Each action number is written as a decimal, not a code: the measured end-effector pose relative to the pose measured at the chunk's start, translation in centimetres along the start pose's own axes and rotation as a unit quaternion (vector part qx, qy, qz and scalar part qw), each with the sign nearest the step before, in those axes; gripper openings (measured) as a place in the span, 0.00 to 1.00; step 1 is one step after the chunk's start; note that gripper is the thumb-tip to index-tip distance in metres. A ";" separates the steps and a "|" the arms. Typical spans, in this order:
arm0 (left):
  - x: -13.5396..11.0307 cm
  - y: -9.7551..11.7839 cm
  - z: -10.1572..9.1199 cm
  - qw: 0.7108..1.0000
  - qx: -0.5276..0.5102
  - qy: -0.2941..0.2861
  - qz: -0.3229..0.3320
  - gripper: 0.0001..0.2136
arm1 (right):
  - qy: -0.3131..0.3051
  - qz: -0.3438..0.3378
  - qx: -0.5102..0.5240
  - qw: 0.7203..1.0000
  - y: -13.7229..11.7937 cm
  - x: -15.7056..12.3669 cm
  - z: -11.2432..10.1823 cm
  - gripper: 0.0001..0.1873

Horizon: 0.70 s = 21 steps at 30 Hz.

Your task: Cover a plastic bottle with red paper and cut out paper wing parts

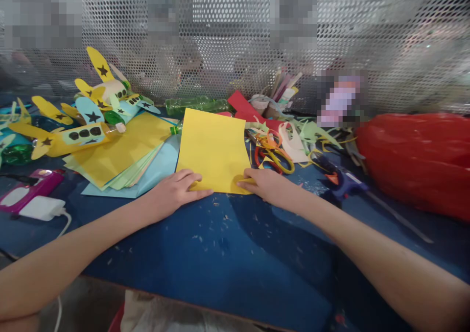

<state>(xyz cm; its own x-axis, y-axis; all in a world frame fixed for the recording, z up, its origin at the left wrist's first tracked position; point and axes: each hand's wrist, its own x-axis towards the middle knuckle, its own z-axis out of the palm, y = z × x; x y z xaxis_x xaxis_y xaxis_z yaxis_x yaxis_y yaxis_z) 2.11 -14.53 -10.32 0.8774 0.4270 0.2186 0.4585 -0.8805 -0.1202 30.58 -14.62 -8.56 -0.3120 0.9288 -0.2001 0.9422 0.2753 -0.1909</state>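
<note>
A sheet of yellow paper [213,148] lies on the blue table in front of me, its far edge raised toward the clutter behind. My left hand [179,190] holds the near left corner, with bent fingers on top and the thumb along the near edge. At the near right corner, my right hand [266,182] pinches the paper between thumb and fingers, and the corner curls up there. Left of the sheet is a stack of coloured paper [125,151], yellow on top with green and blue below. Scissors [277,155] with orange and yellow handles lie just beyond my right hand.
Bottle airplanes [81,135] covered in paper stand at the left, near a purple power strip [36,190] with a white charger. On the right lie a blue glue gun [345,182] and a red plastic bag [414,160]. Paper scraps [312,131] and a green bottle [194,106] sit behind.
</note>
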 end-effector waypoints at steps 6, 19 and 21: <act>0.0 -0.1 0.2 1.000 -0.006 -0.004 -0.004 0.23 | 0.013 -0.005 -0.004 1.000 0.3 0.1 0.4 0.14; 0.1 -0.4 0.1 0.999 -0.027 -0.028 -0.006 0.25 | 0.007 0.015 0.017 1.000 -0.1 0.0 0.3 0.13; 0.2 -0.4 0.0 0.999 -0.029 -0.036 -0.009 0.26 | 0.002 0.024 0.022 0.999 -0.2 0.1 0.2 0.13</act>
<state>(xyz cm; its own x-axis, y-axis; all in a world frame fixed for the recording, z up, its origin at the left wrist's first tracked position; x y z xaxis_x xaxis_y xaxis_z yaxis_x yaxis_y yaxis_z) 2.09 -14.07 -10.26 0.8778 0.4549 0.1501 0.4674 -0.8819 -0.0608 30.37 -14.66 -8.71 -0.2657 0.9417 -0.2064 0.9498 0.2189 -0.2237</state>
